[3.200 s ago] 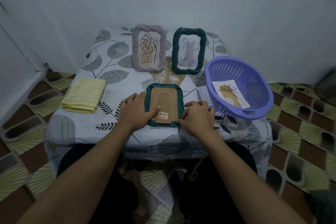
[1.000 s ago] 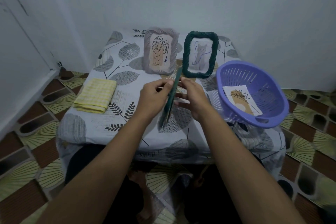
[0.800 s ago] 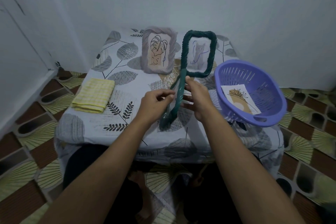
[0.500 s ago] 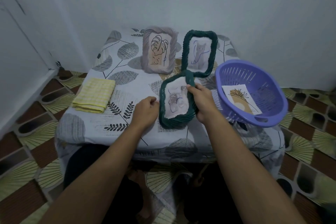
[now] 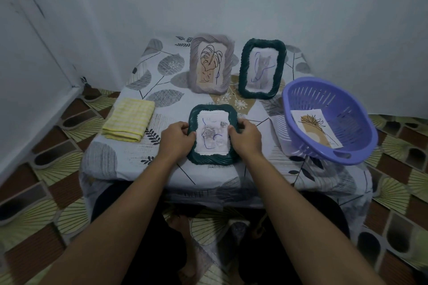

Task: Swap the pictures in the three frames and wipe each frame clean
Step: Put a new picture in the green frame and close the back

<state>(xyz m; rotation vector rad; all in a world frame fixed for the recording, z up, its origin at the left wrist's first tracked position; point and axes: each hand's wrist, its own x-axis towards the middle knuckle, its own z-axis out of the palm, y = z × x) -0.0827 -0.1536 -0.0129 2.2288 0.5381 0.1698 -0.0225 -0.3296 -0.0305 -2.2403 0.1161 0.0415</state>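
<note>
Glass in the dark green frame (image 5: 212,134) could smear under the thumbs pressing on its face, or the loaded picture could shift if the hold slips. Left hand (image 5: 177,140) and right hand (image 5: 246,138) clasp its opposite sides, face up, on the table (image 5: 129,157); cloth (image 5: 128,125) lies left of the grip.

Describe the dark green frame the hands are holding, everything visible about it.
The near green frame is a rounded rectangle with a dark green, rope-like twisted border that looks woven or moulded. It lies face up, flat or nearly so, at the table's front middle. Its window shows a pale picture with grey roses and blue pen lines. The left hand grips its left edge and the right hand its right edge, thumbs over the front. It is apart from the two standing frames behind it.
</note>
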